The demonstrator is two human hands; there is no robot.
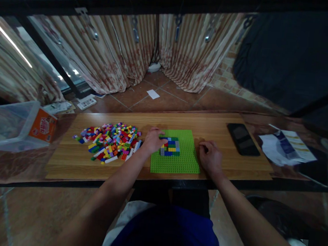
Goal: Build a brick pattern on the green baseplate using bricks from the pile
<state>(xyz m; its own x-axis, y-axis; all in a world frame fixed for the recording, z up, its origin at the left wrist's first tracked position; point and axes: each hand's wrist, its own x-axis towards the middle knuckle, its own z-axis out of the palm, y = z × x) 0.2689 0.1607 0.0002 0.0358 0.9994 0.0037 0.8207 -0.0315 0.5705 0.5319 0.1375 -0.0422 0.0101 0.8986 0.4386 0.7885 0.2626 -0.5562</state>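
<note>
A light green baseplate (174,166) lies on the wooden board, and a small block of green, blue, yellow, red and grey toy bricks (174,147) is built on it. My left hand (152,140) reaches over the baseplate's left edge, with bent fingers and thumb at the upper left of these bricks. What those fingertips hold, if anything, is too small to make out. To the right of the baseplate, my right hand (211,158) rests on the board with its fingers curled in and nothing visible in them. A pile of loose toy bricks (112,143) spreads left of my left hand.
The wooden board (71,164) lies across a low table. A black phone (243,139) is at its right end, with crumpled packaging (289,147) beyond. At the far left stands a clear plastic tub (11,125) with an orange label. Curtains (184,56) hang behind.
</note>
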